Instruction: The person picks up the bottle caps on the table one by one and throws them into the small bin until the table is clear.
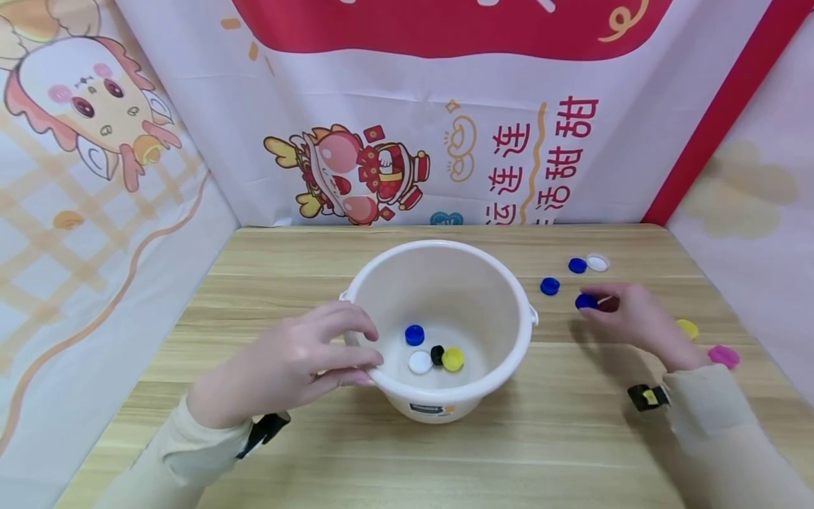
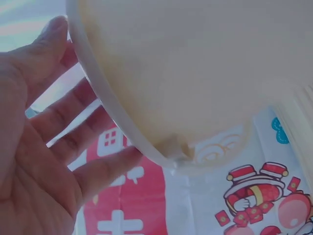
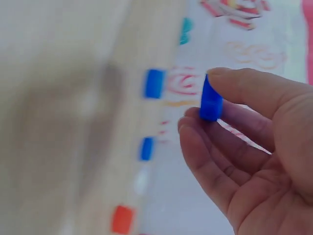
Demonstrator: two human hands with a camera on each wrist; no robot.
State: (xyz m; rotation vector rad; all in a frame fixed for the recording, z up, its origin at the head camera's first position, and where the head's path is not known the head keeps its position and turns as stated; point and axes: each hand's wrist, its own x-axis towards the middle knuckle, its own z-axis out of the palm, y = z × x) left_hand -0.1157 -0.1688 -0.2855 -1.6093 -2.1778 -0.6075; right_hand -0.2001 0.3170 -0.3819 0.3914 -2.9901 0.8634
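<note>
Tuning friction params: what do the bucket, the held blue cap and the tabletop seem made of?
Bucket: likely moulded plastic, smooth, satin; even off-white colour, rounded rim.
Held blue cap: probably rigid plastic; uniform saturated blue, clean edge. Gloss unclear in the blurry wrist view.
Tabletop: wood or wood-print laminate, can't tell which; pale streaky grain, looks smooth.

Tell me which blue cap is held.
The blue cap pinched by the right hand; another lies in the bucket, two more on the table.
</note>
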